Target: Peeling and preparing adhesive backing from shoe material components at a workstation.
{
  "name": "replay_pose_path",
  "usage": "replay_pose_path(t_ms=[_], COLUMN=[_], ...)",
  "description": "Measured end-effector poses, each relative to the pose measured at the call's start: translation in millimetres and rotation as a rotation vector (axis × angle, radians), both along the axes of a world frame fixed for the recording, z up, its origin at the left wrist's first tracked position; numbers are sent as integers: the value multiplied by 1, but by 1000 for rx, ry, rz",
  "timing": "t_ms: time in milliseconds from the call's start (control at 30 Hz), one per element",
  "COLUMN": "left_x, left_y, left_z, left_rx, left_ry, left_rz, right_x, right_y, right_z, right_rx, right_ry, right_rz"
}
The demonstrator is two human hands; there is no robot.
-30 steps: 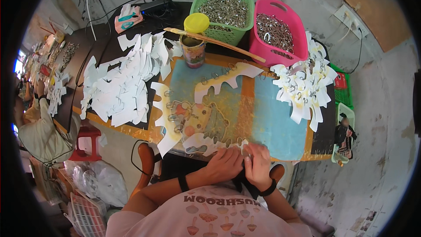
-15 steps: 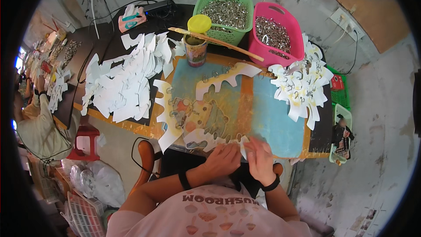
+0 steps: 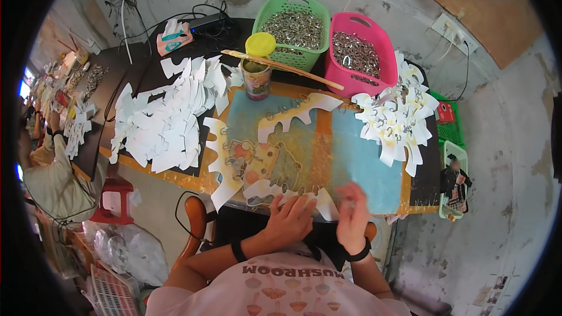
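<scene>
A white cut-out strip (image 3: 323, 202) with a notched edge and metal rings lies at the front edge of the work board (image 3: 374, 184). On its near edge rest the outstretched fingers of my left hand (image 3: 290, 219), pressing rather than gripping. Just right of the strip's end is my right hand (image 3: 353, 216), raised and apart from it, its fingers smeared by motion. Two similar strips with yellowish smears and rings lie on the board: one upright strip (image 3: 219, 167) at the left and one slanted strip (image 3: 301, 111) farther back.
White cut-outs (image 3: 161, 120) are heaped at left; ringed pieces (image 3: 398, 114) pile at right. Green (image 3: 295, 51) and pink (image 3: 383, 38) baskets of metal rings stand behind. A stick (image 3: 281, 69) lies by a yellow-topped can (image 3: 256, 79). A co-worker (image 3: 55, 161) sits far left.
My right hand has come away from the strip's right end and moved slightly right. My left hand has gone from pinching the strip's near edge to lying on it.
</scene>
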State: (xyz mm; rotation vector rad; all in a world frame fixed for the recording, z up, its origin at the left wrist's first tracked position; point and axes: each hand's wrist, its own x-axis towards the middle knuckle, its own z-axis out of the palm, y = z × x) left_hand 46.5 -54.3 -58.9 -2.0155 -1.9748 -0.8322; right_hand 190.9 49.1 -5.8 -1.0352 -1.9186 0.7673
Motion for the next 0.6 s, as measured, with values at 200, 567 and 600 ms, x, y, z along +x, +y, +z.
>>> replay_pose_path(t_ms=[200, 567, 600], left_x=[-3, -43, -45], left_y=[-4, -4, 0], left_z=[6, 35, 37], left_rx=[-49, 65, 63], left_ry=[-56, -339, -337], left_rz=[13, 123, 125], right_x=[-15, -16, -17], right_y=[-1, -2, -2], right_z=[-20, -8, -9], right_rx=[-261, -19, 6], right_ry=[-41, -113, -147], right_rz=[368, 481, 501])
